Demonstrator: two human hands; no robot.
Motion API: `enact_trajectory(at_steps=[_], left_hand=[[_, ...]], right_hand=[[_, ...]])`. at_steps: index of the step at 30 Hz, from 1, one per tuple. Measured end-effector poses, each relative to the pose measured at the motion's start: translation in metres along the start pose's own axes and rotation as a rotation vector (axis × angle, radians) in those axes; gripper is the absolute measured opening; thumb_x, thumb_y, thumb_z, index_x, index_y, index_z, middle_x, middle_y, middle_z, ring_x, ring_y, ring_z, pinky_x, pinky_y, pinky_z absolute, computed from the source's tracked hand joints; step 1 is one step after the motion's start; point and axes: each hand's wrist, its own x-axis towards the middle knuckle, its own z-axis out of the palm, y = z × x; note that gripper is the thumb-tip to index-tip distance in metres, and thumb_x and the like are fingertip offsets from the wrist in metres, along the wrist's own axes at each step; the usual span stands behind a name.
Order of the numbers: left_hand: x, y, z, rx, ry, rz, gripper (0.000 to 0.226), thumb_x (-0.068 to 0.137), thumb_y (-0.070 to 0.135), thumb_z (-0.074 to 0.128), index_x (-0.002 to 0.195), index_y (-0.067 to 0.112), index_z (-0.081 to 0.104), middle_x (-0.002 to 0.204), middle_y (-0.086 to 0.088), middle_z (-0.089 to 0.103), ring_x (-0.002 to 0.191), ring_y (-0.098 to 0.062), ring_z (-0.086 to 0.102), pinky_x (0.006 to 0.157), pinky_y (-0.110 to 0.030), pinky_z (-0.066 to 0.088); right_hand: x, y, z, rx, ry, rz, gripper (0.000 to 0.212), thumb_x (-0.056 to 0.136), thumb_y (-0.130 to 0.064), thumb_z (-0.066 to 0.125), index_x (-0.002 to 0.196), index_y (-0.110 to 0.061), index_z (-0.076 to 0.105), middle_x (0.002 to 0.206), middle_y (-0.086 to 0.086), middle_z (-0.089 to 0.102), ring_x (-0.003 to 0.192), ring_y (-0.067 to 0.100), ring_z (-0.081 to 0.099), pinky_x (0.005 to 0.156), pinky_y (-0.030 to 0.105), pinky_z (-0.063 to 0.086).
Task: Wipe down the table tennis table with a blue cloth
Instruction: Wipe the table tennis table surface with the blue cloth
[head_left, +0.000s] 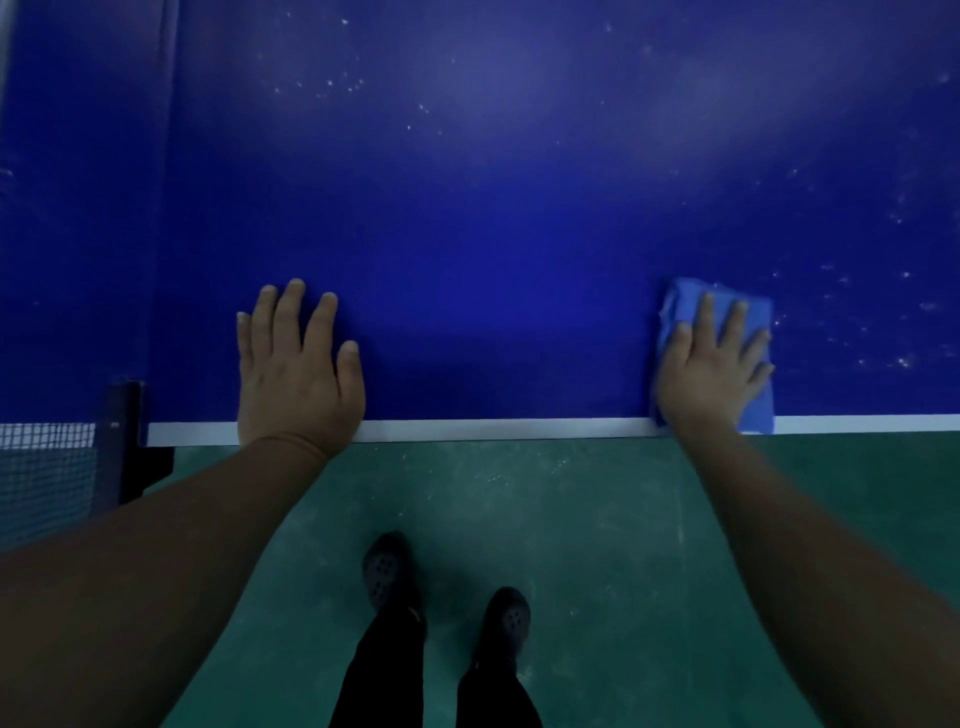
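Note:
The dark blue table tennis table (493, 234) fills the upper view, with a white line along its near edge. A folded blue cloth (685, 301) lies at the near edge on the right. My right hand (709, 369) presses flat on the cloth with fingers spread and straight. At the near edge on the left, my left hand (296, 369) rests flat on the bare table, fingers straight, holding nothing. White dust specks dot the surface to the right of the cloth and across the far part.
The net (41, 467) and its black post clamp (127, 441) stand at the table's left end. Below the table edge is a green floor (571, 545) with my two dark shoes (387, 571) on it.

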Motion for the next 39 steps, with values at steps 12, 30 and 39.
enact_trajectory(at_steps=[12, 30, 39], left_hand=[[0.000, 0.001, 0.000, 0.002, -0.019, -0.016, 0.062, 0.098, 0.042, 0.025, 0.151, 0.011, 0.035, 0.160, -0.016, 0.023, 0.151, -0.031, 0.009, 0.124, -0.048, 0.000], [0.002, 0.000, 0.001, 0.039, -0.025, -0.006, 0.059, 0.098, 0.041, 0.025, 0.148, 0.012, 0.040, 0.158, -0.016, 0.030, 0.150, -0.032, 0.015, 0.123, -0.051, 0.006], [0.002, -0.004, 0.004, -0.001, 0.033, -0.013, 0.061, 0.099, 0.042, 0.027, 0.146, 0.006, 0.042, 0.157, -0.012, 0.036, 0.149, -0.029, 0.021, 0.121, -0.050, 0.009]], right_hand=[[0.000, -0.029, 0.008, -0.137, 0.037, -0.346, 0.058, 0.102, -0.050, 0.018, 0.157, -0.034, 0.025, 0.166, 0.004, 0.017, 0.150, 0.041, 0.014, 0.118, 0.063, 0.012], [0.058, -0.115, -0.009, 0.029, -0.019, -0.124, 0.056, 0.105, -0.051, 0.014, 0.159, -0.037, 0.007, 0.168, -0.002, -0.003, 0.153, 0.035, -0.007, 0.119, 0.062, 0.000], [-0.025, -0.238, 0.030, -0.137, -0.032, -1.182, 0.055, 0.101, -0.050, 0.022, 0.153, -0.035, 0.034, 0.164, 0.003, 0.026, 0.150, 0.041, 0.016, 0.118, 0.066, 0.011]])
